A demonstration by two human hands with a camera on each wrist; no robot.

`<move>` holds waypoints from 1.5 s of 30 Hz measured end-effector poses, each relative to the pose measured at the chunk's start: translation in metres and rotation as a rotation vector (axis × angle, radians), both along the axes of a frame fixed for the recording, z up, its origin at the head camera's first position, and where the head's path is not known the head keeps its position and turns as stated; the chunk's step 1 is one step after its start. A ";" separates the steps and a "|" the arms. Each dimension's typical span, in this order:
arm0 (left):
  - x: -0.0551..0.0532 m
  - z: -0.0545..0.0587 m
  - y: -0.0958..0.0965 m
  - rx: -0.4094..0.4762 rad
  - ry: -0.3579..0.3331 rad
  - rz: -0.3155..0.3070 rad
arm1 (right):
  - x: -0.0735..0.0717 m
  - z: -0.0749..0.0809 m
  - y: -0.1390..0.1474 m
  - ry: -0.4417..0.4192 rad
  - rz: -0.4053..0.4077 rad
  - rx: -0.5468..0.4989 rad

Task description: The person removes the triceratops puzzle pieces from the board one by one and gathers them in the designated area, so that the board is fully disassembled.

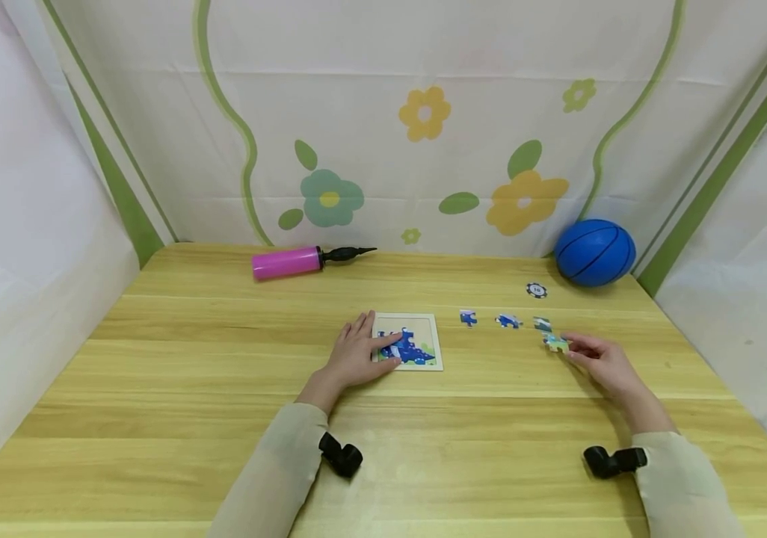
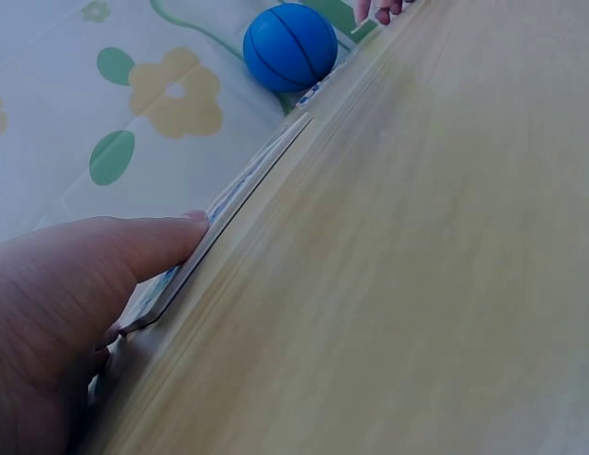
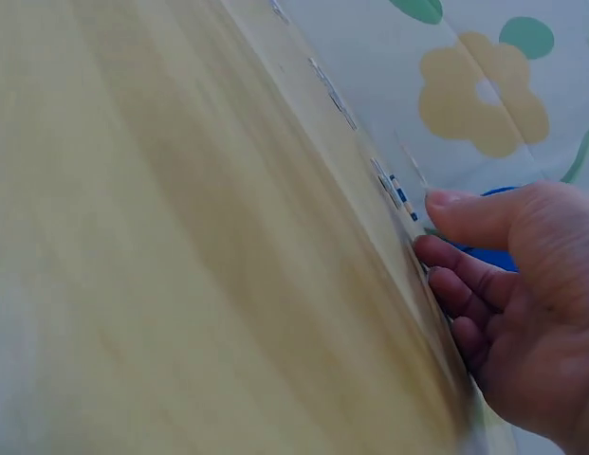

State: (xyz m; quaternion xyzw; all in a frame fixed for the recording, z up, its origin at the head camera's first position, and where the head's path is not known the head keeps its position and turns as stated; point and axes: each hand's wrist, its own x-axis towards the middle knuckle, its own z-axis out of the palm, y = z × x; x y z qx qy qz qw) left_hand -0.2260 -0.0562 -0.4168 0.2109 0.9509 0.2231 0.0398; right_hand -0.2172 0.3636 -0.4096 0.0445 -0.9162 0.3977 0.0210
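Observation:
My left hand [image 1: 359, 351] rests, fingers spread, on the left part of a square puzzle board [image 1: 439, 344] with a pale frame. Inside the frame lie joined blue pieces [image 1: 409, 350] of a picture; part of it is hidden under the hand. To the right, my right hand [image 1: 602, 361] pinches a green and light-blue puzzle piece [image 1: 555, 343] between thumb and fingers, tilted up off the table. Three loose pieces lie in a row between the hands: a blue one [image 1: 468, 318], another blue one [image 1: 508, 321], and a greenish one [image 1: 542, 324] just beyond the held piece.
A round chip [image 1: 537, 290] marked 10 lies behind the loose pieces. At the back right corner sits a blue ball [image 1: 595, 252]. A pink hand pump [image 1: 288, 263] with a black nozzle lies along the back edge, by the flowered cloth wall [image 1: 370, 134].

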 end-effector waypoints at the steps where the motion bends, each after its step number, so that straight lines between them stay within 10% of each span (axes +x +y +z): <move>1: 0.000 0.000 0.000 0.000 0.002 0.000 | 0.000 -0.001 0.000 0.000 -0.004 0.001; 34: -0.001 0.000 -0.004 -0.003 0.009 0.007 | -0.007 0.001 -0.008 -0.076 0.037 0.064; 45: -0.001 -0.001 -0.002 0.006 0.019 -0.004 | -0.003 0.019 -0.029 0.058 -0.011 0.093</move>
